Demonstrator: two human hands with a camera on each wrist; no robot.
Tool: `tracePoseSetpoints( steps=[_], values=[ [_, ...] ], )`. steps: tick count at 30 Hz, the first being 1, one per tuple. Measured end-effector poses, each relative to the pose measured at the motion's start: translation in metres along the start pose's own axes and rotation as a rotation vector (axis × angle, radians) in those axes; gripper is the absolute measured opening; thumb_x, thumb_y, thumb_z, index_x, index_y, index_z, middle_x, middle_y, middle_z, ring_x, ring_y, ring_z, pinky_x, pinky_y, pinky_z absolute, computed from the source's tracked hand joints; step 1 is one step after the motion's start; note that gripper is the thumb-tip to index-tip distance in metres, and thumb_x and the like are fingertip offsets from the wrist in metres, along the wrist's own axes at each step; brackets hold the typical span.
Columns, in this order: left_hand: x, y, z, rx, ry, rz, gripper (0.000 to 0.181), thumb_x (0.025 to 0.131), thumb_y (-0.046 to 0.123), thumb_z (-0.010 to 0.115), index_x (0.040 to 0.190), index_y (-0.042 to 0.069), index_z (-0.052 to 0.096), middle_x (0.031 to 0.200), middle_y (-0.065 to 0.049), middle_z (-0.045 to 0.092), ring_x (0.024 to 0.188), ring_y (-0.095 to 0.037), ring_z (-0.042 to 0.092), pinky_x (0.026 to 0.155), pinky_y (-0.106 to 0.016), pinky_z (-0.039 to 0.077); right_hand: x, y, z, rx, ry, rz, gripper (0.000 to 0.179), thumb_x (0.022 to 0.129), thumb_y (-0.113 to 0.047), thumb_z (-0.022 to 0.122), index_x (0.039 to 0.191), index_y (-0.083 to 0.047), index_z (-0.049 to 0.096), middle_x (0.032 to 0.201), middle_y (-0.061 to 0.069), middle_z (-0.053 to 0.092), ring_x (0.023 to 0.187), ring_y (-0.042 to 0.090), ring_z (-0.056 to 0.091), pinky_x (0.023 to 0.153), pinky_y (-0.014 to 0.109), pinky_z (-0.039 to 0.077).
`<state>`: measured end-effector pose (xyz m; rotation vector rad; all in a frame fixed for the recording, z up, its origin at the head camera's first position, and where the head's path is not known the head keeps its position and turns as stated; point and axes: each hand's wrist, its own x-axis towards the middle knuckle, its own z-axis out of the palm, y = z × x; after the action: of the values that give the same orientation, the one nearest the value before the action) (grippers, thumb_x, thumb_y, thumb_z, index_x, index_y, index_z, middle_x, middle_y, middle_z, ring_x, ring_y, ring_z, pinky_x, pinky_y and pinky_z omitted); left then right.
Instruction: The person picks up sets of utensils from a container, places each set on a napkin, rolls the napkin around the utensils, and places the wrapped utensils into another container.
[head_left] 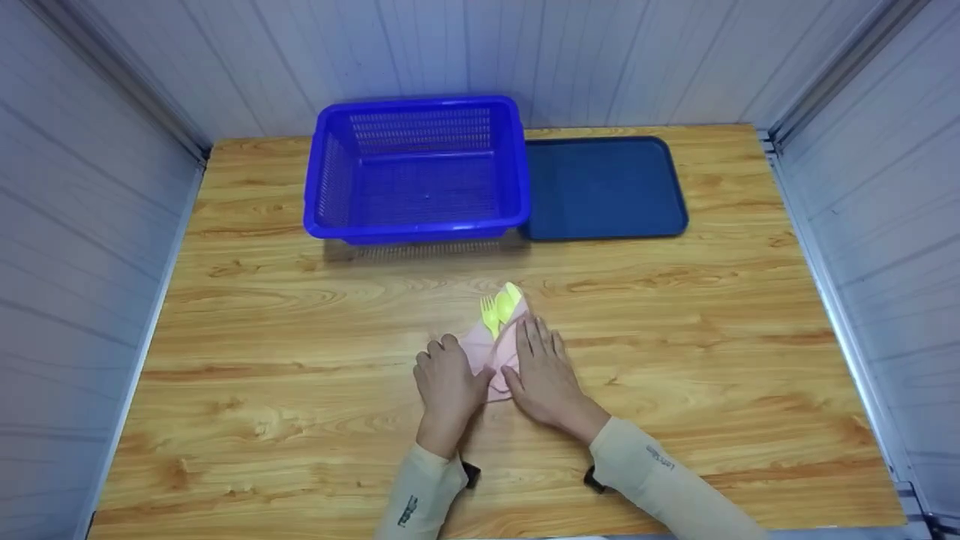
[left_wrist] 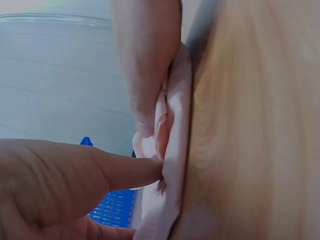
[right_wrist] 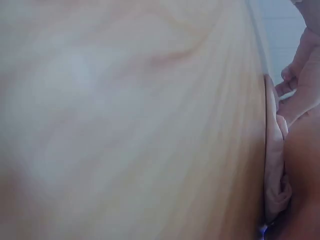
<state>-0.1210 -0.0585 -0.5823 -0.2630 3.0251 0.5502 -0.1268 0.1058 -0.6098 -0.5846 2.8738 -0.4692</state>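
A pink cloth napkin [head_left: 504, 361] lies partly folded on the table around yellow plastic cutlery. The heads of a fork [head_left: 489, 313] and a spoon [head_left: 505, 306] stick out of its far end. Beside them shows the tip of another yellow piece [head_left: 513, 291], its kind unclear. My left hand [head_left: 450, 386], fingers bent, holds the napkin's left side; its thumb [left_wrist: 132, 172] presses into a fold. Flat on the right side rests my right hand [head_left: 547, 379], fingers straight and pointing away from me. The napkin hides the cutlery handles.
A blue plastic basket [head_left: 420, 229] stands at the back of the wooden table [head_left: 285, 420]. To its right lies a dark blue tray [head_left: 607, 187], touching or partly under the basket's edge. Pale panel walls [head_left: 862, 187] enclose the table at the back and sides.
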Motion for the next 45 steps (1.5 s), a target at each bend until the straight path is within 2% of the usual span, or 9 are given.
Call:
tracePoseSetpoints(
  steps=[5, 12, 17, 23, 29, 36, 41, 43, 45],
  values=[
    [0.001, 0.003, -0.003, 0.03, -0.011, 0.006, 0.065, 0.067, 0.046, 0.084, 0.099, -0.004, 0.059, 0.092, -0.021, 0.059, 0.085, -0.04, 0.055, 0.073, -0.048, 0.045, 0.012, 0.002, -0.006, 0.043, -0.015, 0.045, 0.081, 0.101, -0.048, 0.039, 0.152, 0.007, 0.008, 0.16, 0.021, 0.002, 0.146, 0.035, 0.001, 0.115, 0.051, 0.003],
    [0.004, 0.004, -0.008, -0.015, -0.062, -0.026, 0.071, 0.065, 0.047, 0.086, 0.103, -0.006, 0.057, 0.09, -0.02, 0.059, 0.08, -0.039, 0.061, 0.069, -0.049, 0.05, 0.021, 0.002, -0.006, -0.007, -0.044, 0.127, 0.08, 0.101, -0.052, 0.032, 0.153, 0.002, 0.004, 0.161, 0.016, -0.003, 0.147, 0.03, -0.005, 0.115, 0.048, -0.002],
    [0.005, 0.002, -0.01, -0.09, -0.123, -0.068, 0.067, 0.067, 0.046, 0.085, 0.102, -0.004, 0.057, 0.08, -0.018, 0.063, 0.073, -0.038, 0.065, 0.06, -0.048, 0.052, 0.022, 0.001, -0.005, -0.025, -0.025, 0.124, 0.08, 0.101, -0.052, 0.032, 0.153, 0.002, 0.005, 0.161, 0.016, -0.001, 0.147, 0.03, -0.003, 0.115, 0.048, -0.001],
    [0.005, 0.0, -0.007, -0.28, -0.158, -0.024, 0.038, 0.076, 0.027, 0.081, 0.094, -0.001, 0.063, 0.081, -0.016, 0.065, 0.072, -0.033, 0.064, 0.061, -0.047, 0.052, 0.021, 0.0, -0.005, -0.031, -0.017, 0.121, 0.08, 0.101, -0.052, 0.032, 0.153, 0.003, 0.007, 0.161, 0.017, 0.001, 0.147, 0.031, -0.002, 0.115, 0.048, 0.0],
    [0.001, 0.0, -0.011, -0.548, -0.089, 0.017, 0.033, 0.077, 0.012, 0.077, 0.103, -0.003, 0.064, 0.095, -0.019, 0.068, 0.085, -0.032, 0.065, 0.074, -0.045, 0.053, 0.022, 0.0, -0.003, -0.037, -0.008, 0.124, 0.081, 0.1, -0.052, 0.035, 0.153, 0.003, 0.007, 0.161, 0.017, 0.003, 0.147, 0.031, 0.0, 0.115, 0.049, 0.001],
    [-0.006, 0.014, -0.011, -0.799, -0.033, 0.032, 0.02, 0.079, 0.006, 0.075, 0.098, -0.001, 0.073, 0.075, -0.003, 0.067, 0.067, -0.014, 0.06, 0.06, -0.031, 0.05, 0.021, 0.002, -0.001, -0.063, 0.014, 0.106, 0.08, 0.099, -0.047, 0.04, 0.153, 0.004, 0.011, 0.16, 0.018, 0.005, 0.147, 0.033, 0.002, 0.115, 0.049, 0.003],
    [-0.013, 0.029, -0.004, -0.792, 0.024, 0.04, 0.021, 0.082, 0.003, 0.072, 0.103, -0.001, 0.073, 0.061, 0.004, 0.059, 0.052, -0.006, 0.053, 0.048, -0.023, 0.045, 0.018, 0.003, 0.003, -0.085, 0.072, 0.081, 0.079, 0.092, -0.036, 0.053, 0.15, 0.008, 0.019, 0.157, 0.025, 0.013, 0.145, 0.039, 0.005, 0.115, 0.049, 0.008],
    [-0.015, 0.033, -0.002, -0.753, 0.056, 0.058, 0.022, 0.082, 0.003, 0.072, 0.104, -0.001, 0.073, 0.058, 0.007, 0.056, 0.048, -0.004, 0.049, 0.044, -0.021, 0.041, 0.018, 0.002, 0.005, -0.082, 0.141, 0.082, 0.071, 0.088, -0.031, 0.059, 0.142, 0.007, 0.031, 0.148, 0.026, 0.027, 0.14, 0.041, 0.017, 0.112, 0.049, 0.018],
    [-0.017, 0.036, -0.001, -0.716, 0.091, 0.084, 0.023, 0.082, 0.002, 0.073, 0.105, -0.001, 0.072, 0.056, 0.008, 0.055, 0.046, -0.002, 0.046, 0.042, -0.02, 0.039, 0.018, 0.002, 0.008, -0.065, 0.228, 0.088, 0.054, 0.083, -0.025, 0.064, 0.124, 0.004, 0.043, 0.128, 0.022, 0.041, 0.123, 0.04, 0.035, 0.1, 0.046, 0.031]
  ],
)
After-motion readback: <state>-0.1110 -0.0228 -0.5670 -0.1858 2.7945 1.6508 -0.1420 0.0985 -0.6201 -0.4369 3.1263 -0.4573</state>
